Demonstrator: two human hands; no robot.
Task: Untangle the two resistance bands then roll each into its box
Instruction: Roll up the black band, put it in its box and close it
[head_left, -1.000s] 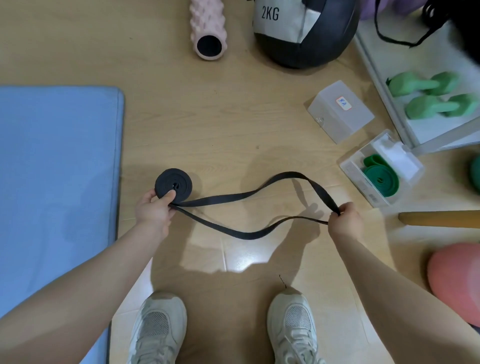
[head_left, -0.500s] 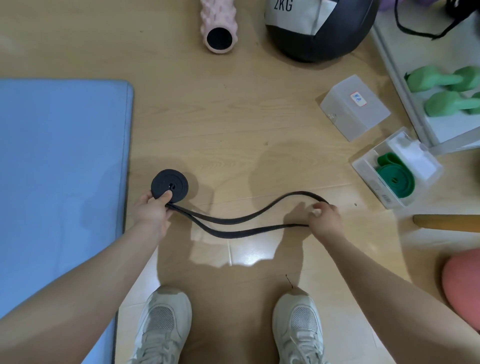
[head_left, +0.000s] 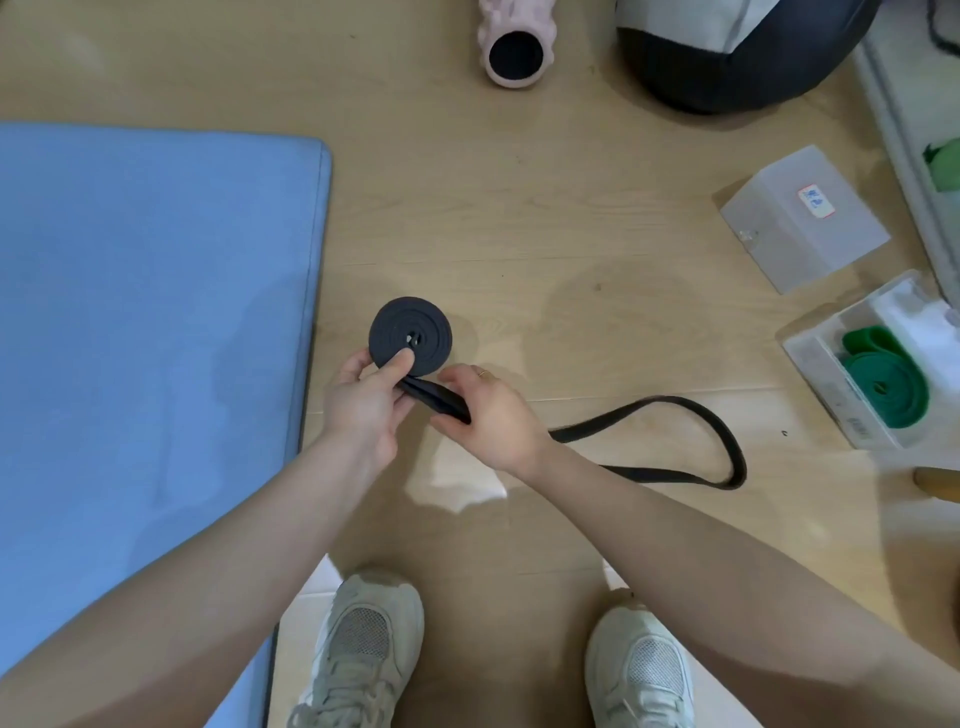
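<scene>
I count two bands and two boxes. The black band (head_left: 410, 336) is mostly coiled into a disc above the floor (head_left: 519, 218), beside the blue mat's (head_left: 156, 312) right edge; my left hand (head_left: 363, 402) has its grip on the coil, thumb pressed on its face. My right hand (head_left: 491, 415) pinches the doubled free strands just beside it. The loose tail runs rightward, its long axis left-to-right, looping back near the open box (head_left: 815, 358) that holds the green band (head_left: 888, 387). The closed box (head_left: 802, 218) sits beyond. My right forearm hides part of the tail.
</scene>
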